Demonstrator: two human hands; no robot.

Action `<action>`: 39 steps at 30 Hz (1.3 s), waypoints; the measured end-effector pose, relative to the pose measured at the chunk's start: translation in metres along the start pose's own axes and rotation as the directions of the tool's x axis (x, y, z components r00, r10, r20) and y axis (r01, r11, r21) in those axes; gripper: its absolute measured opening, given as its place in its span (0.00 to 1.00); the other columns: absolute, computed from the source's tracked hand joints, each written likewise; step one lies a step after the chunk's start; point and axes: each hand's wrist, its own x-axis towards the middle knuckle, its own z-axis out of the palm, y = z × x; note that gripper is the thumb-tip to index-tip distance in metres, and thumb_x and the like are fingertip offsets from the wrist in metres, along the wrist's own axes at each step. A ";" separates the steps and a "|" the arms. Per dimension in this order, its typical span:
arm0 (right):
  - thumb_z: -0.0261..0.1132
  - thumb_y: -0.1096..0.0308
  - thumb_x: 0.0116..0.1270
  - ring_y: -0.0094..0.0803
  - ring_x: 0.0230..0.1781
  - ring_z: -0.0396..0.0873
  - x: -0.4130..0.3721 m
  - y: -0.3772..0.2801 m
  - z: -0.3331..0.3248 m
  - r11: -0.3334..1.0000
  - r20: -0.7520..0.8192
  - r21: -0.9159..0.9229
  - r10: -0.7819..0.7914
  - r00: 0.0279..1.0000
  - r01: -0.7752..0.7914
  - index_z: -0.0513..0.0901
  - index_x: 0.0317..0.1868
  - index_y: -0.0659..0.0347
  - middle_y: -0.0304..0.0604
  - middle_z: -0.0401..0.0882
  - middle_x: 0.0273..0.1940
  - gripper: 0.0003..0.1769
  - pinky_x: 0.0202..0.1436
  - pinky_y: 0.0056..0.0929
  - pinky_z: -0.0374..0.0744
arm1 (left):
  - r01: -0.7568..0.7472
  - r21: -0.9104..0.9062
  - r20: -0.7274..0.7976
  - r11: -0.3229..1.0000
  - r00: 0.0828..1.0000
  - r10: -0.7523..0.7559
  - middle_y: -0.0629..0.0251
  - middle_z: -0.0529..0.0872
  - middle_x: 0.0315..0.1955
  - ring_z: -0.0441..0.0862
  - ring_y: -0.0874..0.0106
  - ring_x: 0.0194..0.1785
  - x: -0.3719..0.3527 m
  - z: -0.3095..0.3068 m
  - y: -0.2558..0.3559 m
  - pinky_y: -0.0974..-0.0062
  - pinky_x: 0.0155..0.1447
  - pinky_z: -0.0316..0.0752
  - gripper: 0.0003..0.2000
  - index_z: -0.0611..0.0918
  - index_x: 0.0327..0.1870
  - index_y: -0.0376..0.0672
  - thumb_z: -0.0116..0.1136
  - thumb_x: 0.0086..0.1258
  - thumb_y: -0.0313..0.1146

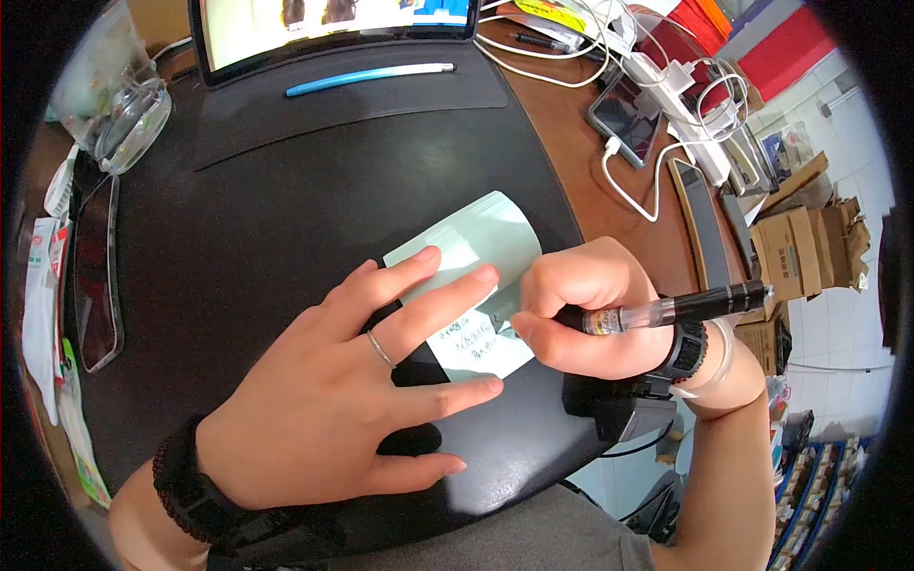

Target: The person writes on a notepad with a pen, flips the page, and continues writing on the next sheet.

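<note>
My right hand (595, 309) is closed around a black pen (676, 309) with a clear middle section, its back end pointing right. The tip is hidden behind my fingers, close to a pale green notepad (476, 228). Its upper sheet curls up, and lines of handwriting show on the lower part. My left hand (352, 381) lies with fingers spread over the pad's left side, a ring on one finger. Both wrists wear black straps.
A tablet (333, 43) stands at the back, a blue pen (371, 79) before it. A phone (625, 119) with a white cable and a power strip (700, 143) lie at right. At left are a clear plastic container (119, 105) and a dark-lensed object (97, 276). Cardboard boxes (790, 252) stand beyond.
</note>
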 end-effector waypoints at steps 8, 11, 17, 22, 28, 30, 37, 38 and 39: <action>0.62 0.76 0.59 0.24 0.16 0.58 0.000 0.001 -0.002 1.000 0.017 -0.005 0.002 1.000 -0.002 0.64 0.23 0.60 0.40 0.59 0.16 0.14 0.20 0.27 0.62 | 0.016 0.003 0.009 1.000 1.000 -0.016 0.56 0.61 0.69 0.59 0.49 0.68 0.001 0.000 0.001 0.53 0.68 0.61 0.25 0.82 0.51 0.66 0.70 0.46 0.47; 0.62 0.76 0.59 0.24 0.16 0.58 0.000 0.001 -0.001 1.000 0.008 0.016 -0.011 1.000 0.011 0.63 0.23 0.60 0.40 0.60 0.16 0.14 0.20 0.27 0.62 | 0.020 0.003 0.007 1.000 1.000 -0.020 0.56 0.61 0.69 0.59 0.49 0.68 0.001 0.000 0.001 0.53 0.68 0.61 0.25 0.82 0.51 0.66 0.70 0.46 0.47; 0.62 0.77 0.58 0.22 0.17 0.58 0.000 0.000 -0.003 1.000 0.023 -0.003 0.012 1.000 -0.012 0.62 0.23 0.60 0.38 0.60 0.16 0.14 0.20 0.27 0.62 | 0.023 -0.008 0.006 1.000 1.000 -0.023 0.56 0.61 0.69 0.59 0.49 0.68 0.001 0.000 0.001 0.53 0.68 0.61 0.25 0.82 0.51 0.66 0.71 0.45 0.46; 0.62 0.77 0.58 0.20 0.18 0.58 0.000 -0.001 -0.004 1.000 0.020 0.015 0.024 1.000 -0.024 0.62 0.23 0.60 0.38 0.61 0.16 0.15 0.20 0.26 0.61 | 0.027 -0.008 0.012 1.000 1.000 -0.027 0.57 0.61 0.69 0.59 0.49 0.68 0.001 -0.001 0.002 0.53 0.68 0.62 0.26 0.82 0.51 0.66 0.71 0.45 0.46; 0.62 0.76 0.60 0.19 0.17 0.59 0.000 0.000 -0.001 0.999 -0.026 0.052 0.012 1.000 -0.011 0.63 0.23 0.60 0.36 0.61 0.16 0.15 0.20 0.25 0.61 | 0.021 0.002 0.010 1.000 1.000 -0.021 0.57 0.61 0.69 0.59 0.49 0.68 0.001 -0.001 0.002 0.53 0.68 0.62 0.26 0.82 0.51 0.66 0.71 0.44 0.46; 0.62 0.76 0.60 0.18 0.17 0.60 0.000 -0.001 -0.002 0.998 -0.024 0.039 0.042 0.999 -0.041 0.63 0.23 0.59 0.36 0.61 0.15 0.15 0.19 0.25 0.60 | 0.024 0.002 0.011 1.000 1.000 -0.024 0.56 0.61 0.69 0.59 0.49 0.68 0.001 -0.001 0.001 0.53 0.68 0.62 0.26 0.82 0.51 0.66 0.71 0.45 0.47; 0.62 0.76 0.60 0.19 0.17 0.60 -0.001 -0.002 -0.004 0.998 0.025 0.005 0.068 0.997 -0.069 0.63 0.22 0.59 0.36 0.60 0.15 0.15 0.20 0.25 0.60 | 0.028 0.000 0.019 1.000 0.999 -0.028 0.56 0.62 0.69 0.59 0.50 0.69 0.000 -0.002 0.001 0.54 0.68 0.62 0.26 0.82 0.51 0.66 0.71 0.44 0.47; 0.62 0.76 0.60 0.19 0.17 0.60 -0.001 -0.002 -0.004 0.999 0.002 0.012 0.053 0.999 -0.053 0.63 0.22 0.59 0.36 0.60 0.15 0.15 0.20 0.25 0.60 | 0.030 -0.004 0.021 1.000 0.999 -0.030 0.56 0.62 0.69 0.59 0.50 0.69 0.000 -0.002 0.001 0.54 0.68 0.62 0.26 0.82 0.51 0.66 0.71 0.44 0.47; 0.62 0.76 0.60 0.19 0.17 0.59 -0.001 -0.001 -0.003 0.999 -0.022 0.019 0.039 0.999 -0.039 0.63 0.22 0.59 0.36 0.60 0.15 0.15 0.20 0.25 0.59 | 0.030 -0.004 0.021 1.000 0.999 -0.030 0.56 0.62 0.69 0.59 0.50 0.69 0.000 -0.002 0.001 0.54 0.68 0.62 0.26 0.82 0.51 0.66 0.71 0.44 0.47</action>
